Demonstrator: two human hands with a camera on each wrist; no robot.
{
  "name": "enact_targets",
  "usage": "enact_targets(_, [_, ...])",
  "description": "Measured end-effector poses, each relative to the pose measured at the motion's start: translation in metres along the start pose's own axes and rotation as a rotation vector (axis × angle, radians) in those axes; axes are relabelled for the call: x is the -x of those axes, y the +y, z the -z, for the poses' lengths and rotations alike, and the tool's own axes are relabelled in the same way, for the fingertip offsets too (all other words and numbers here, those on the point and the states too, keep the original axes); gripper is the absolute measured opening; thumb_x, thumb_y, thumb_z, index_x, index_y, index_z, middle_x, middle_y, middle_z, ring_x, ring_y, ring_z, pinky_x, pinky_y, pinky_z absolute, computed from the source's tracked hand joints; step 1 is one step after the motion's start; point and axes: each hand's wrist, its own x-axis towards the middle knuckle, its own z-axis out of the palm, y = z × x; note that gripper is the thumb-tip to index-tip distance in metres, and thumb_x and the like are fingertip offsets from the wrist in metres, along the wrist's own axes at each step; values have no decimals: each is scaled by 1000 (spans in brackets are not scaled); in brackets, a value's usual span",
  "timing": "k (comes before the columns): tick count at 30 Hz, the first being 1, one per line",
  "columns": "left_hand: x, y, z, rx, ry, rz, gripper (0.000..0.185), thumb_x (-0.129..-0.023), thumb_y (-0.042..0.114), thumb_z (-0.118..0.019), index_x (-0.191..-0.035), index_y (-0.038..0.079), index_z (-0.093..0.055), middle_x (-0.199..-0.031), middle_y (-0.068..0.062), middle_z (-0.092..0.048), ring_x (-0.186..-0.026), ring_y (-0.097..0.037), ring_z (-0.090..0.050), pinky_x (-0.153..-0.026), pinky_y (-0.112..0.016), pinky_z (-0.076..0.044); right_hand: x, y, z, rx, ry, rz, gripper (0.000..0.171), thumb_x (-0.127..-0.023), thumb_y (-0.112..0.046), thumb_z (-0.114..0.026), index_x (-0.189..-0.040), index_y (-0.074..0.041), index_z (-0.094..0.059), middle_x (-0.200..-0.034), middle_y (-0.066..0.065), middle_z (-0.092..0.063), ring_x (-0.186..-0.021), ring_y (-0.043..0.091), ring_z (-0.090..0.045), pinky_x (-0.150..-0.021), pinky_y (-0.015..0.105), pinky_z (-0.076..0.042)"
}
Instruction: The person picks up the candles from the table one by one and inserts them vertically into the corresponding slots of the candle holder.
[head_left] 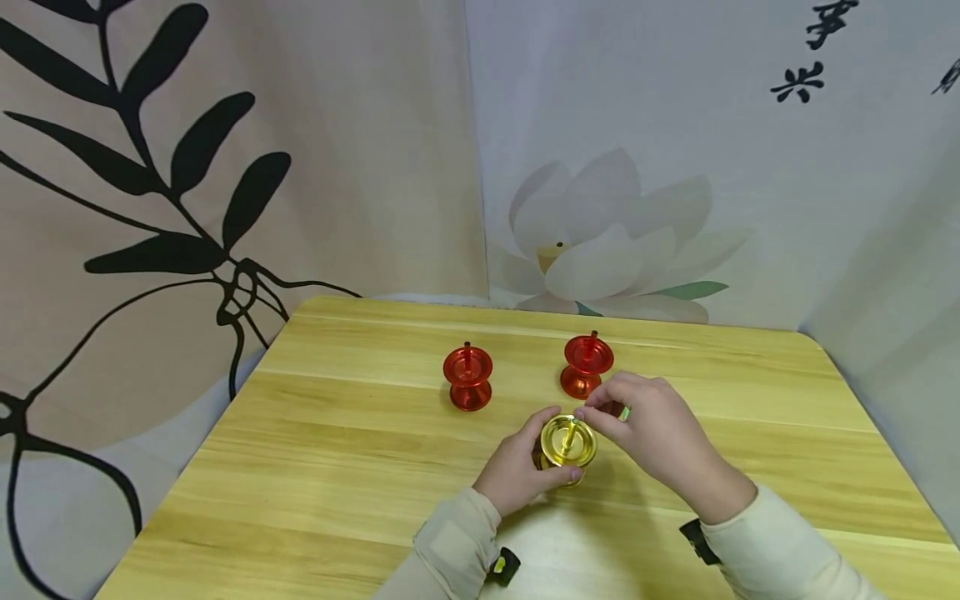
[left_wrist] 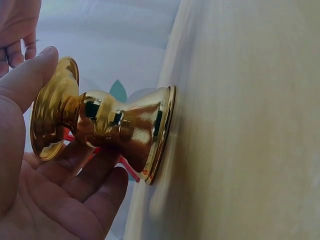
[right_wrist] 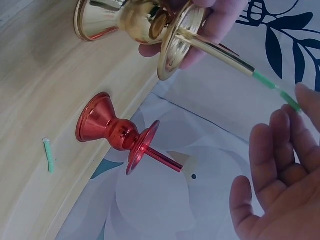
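Observation:
My left hand [head_left: 517, 477] grips a shiny gold candle holder [left_wrist: 102, 117] by its dish and stem, thumb at the dish rim. The holder stands upright, its foot close to the table. From the dish rises a thin gold tube [right_wrist: 220, 54]. A slim green stick [right_wrist: 264, 80] pokes out of the tube's tip, with a whitish break partway along it. My right hand [head_left: 663, 437] pinches the stick's outer end between thumb and forefinger, the other fingers loosely bent. Past the right hand a second short green stick [right_wrist: 48, 156] lies on the table.
Two red candle holders of like shape stand farther back on the wooden table [head_left: 337, 433], one on the left [head_left: 468, 393] and one on the right [head_left: 588, 358]. Behind the table's back edge hangs a printed cloth [head_left: 637, 242] with a lotus.

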Motion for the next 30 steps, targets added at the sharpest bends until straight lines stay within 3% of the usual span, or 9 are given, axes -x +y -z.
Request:
enact_targets(23, [0, -2, -1, -18, 9, -10, 91, -82, 45, -82, -156, 19, -36, -140, -3, -60, -124, -16, -57, -108, -45, -44, 0, 2, -1, -3, 9, -13, 10, -86, -22, -81, -81, -25, -73, -75, -20, -59, -69, 2, -55, -61, 25, -48])
enact_targets(30, [1, 0, 2, 41, 25, -1, 90, -84, 45, -81, -156, 17, -34, -141, -2, -57, -123, -19, -59, -105, -43, -47, 2, 10, -2, -9, 10, -51, 9, -86, -22, -81, -81, -24, -73, -76, -18, -61, -68, 4, -55, -57, 24, -47])
